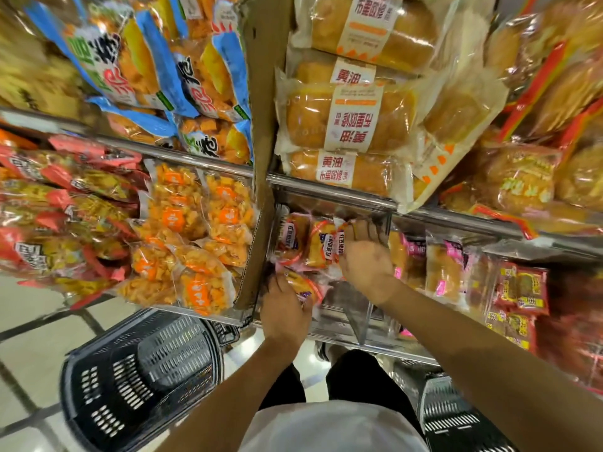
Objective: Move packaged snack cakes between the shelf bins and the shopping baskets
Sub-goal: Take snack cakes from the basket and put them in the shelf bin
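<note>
- Supermarket shelving, packed with bagged snacks, fills the view; a clear shelf bin sits at waist level.
- Left hand grips one snack cake at the bin's front edge.
- Right hand reaches deeper, fingers curled on a second snack cake among those remaining.
- Two dark baskets, left basket and right basket, stand on the floor below, apparently empty, presumably positioned to receive cakes.

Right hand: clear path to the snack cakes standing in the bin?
Probably yes. The right hand is already inside the clear bin, fingers on the upright snack cakes; nothing sits between them.
</note>
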